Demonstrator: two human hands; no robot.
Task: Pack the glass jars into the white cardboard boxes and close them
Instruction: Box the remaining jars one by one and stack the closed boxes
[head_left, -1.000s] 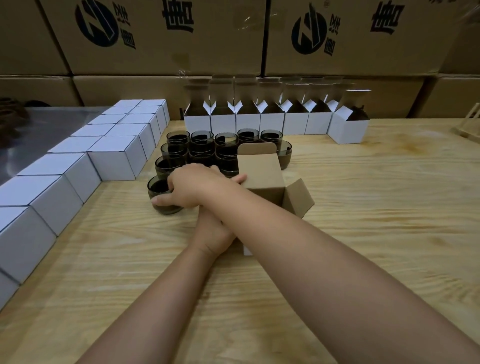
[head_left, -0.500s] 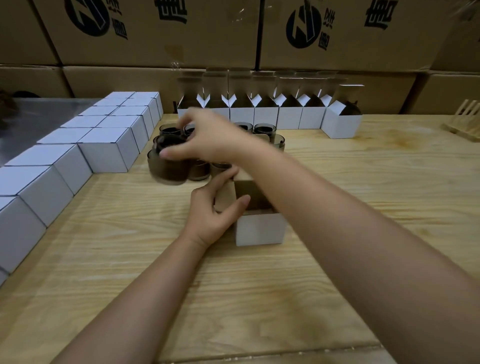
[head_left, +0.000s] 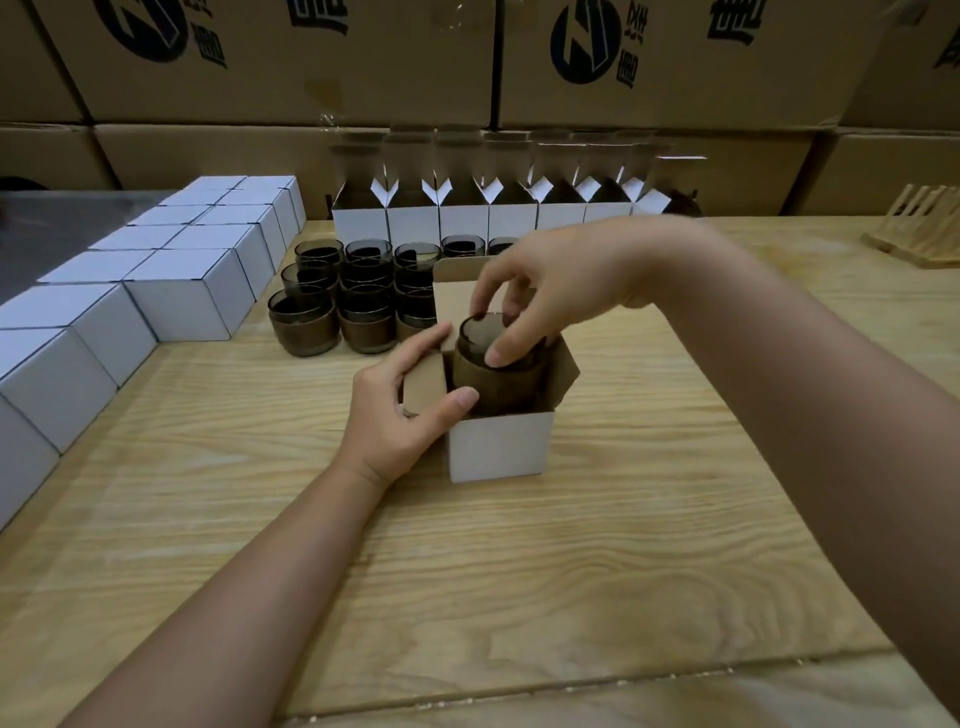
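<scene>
Jar (head_left: 496, 364) half inside the open white box (head_left: 501, 449), upright | our right hand (head_left: 550, 296) pinches its rim with fingertips | our left hand (head_left: 400, 410) grips the side flap (head_left: 426, 382) | we judge the glass smooth, fragile, rather heavy: hold the rim, lower slowly.

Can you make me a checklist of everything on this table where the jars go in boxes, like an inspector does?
Surface: pale wooden table, grain showing.
Job's things: glass jar partly down inside the open white box, rim above its walls; loose jars clustered behind it; closed white boxes lined up along the left; row of open boxes at the back.
Clutter: wooden rack at far right.
Hands: right hand pinches the glass jar by its rim from above; left hand grips the open white box at its left flap.
Cables: nothing seen.
Surroundings: brown cartons stacked behind; grey surface at left.
</scene>
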